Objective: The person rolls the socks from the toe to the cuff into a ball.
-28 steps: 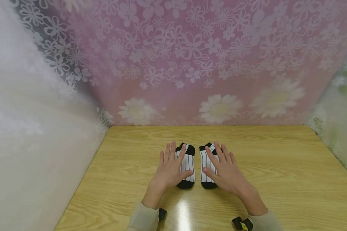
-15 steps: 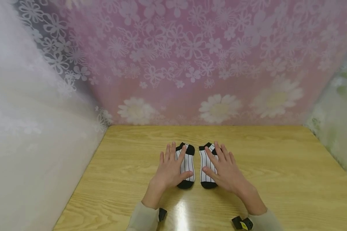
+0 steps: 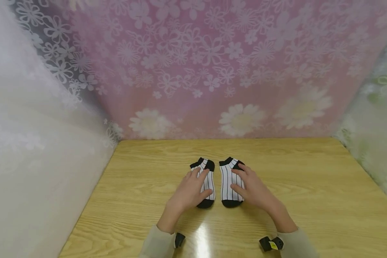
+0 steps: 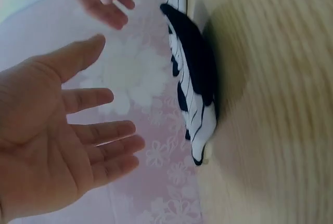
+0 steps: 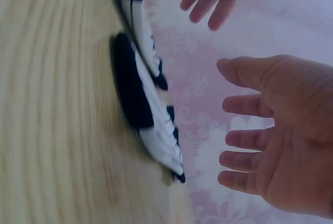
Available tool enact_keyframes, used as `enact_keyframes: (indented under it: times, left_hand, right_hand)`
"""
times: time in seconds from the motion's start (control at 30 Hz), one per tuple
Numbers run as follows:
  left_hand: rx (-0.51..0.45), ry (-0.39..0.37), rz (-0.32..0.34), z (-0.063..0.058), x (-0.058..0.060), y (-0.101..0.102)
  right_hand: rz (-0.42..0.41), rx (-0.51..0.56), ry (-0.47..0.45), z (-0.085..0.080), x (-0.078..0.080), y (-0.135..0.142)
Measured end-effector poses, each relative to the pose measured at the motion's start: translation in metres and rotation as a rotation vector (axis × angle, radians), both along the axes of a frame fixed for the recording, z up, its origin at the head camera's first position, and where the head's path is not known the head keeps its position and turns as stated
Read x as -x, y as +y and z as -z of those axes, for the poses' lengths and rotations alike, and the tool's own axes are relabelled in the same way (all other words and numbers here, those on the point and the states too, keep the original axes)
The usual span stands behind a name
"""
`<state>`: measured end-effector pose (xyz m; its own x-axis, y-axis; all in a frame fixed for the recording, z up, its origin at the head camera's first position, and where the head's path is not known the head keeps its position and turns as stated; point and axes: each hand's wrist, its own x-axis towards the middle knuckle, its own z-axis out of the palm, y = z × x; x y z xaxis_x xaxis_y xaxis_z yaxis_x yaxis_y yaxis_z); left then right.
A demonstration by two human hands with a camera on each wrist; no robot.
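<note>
Two white ankle socks with thin dark stripes and black toes, heels and cuffs lie flat side by side on the wooden table, toes toward the person. Over the left sock (image 3: 208, 184) hovers my left hand (image 3: 188, 190), fingers spread and slightly bent, hiding part of its outer side. My right hand (image 3: 253, 188) is likewise above the outer edge of the right sock (image 3: 227, 182). Both wrist views show a gap between each palm and the socks, with nothing held. In the left wrist view the near sock's black toe (image 4: 195, 52) faces the camera.
The wooden table (image 3: 142, 200) runs back to a pink flowered backdrop (image 3: 187, 71). A pale curtain (image 3: 45, 150) borders the left side, another pale flowered cloth (image 3: 374, 143) the right. Small black devices (image 3: 271, 244) sit at the wrists.
The fingers of both hands have bent from straight and spread to slightly curved, and the right hand has shifted a little outward, uncovering more of its sock. The view has tilted slightly.
</note>
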<state>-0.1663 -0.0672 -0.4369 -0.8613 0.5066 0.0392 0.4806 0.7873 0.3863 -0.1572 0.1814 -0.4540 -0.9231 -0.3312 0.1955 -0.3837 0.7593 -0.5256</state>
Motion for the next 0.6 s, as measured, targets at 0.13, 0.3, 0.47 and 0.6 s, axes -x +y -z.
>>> enact_keyframes:
  times: [0.13, 0.3, 0.47, 0.6]
  left_hand:
    - [-0.132, -0.029, 0.032, 0.0, 0.002, 0.015]
    - [-0.249, -0.123, -0.007, 0.008, 0.005, 0.04]
    - [-0.173, -0.128, -0.057, 0.019, 0.003, 0.062]
    - [-0.093, -0.165, -0.091, 0.023, 0.001, 0.076]
  right_hand:
    - [0.025, 0.092, -0.072, 0.002, 0.018, 0.01]
    - [0.074, 0.095, -0.108, 0.012, 0.044, 0.019]
    - [0.107, 0.048, -0.172, 0.022, 0.063, 0.022]
    - [0.12, 0.045, -0.222, 0.023, 0.073, 0.023]
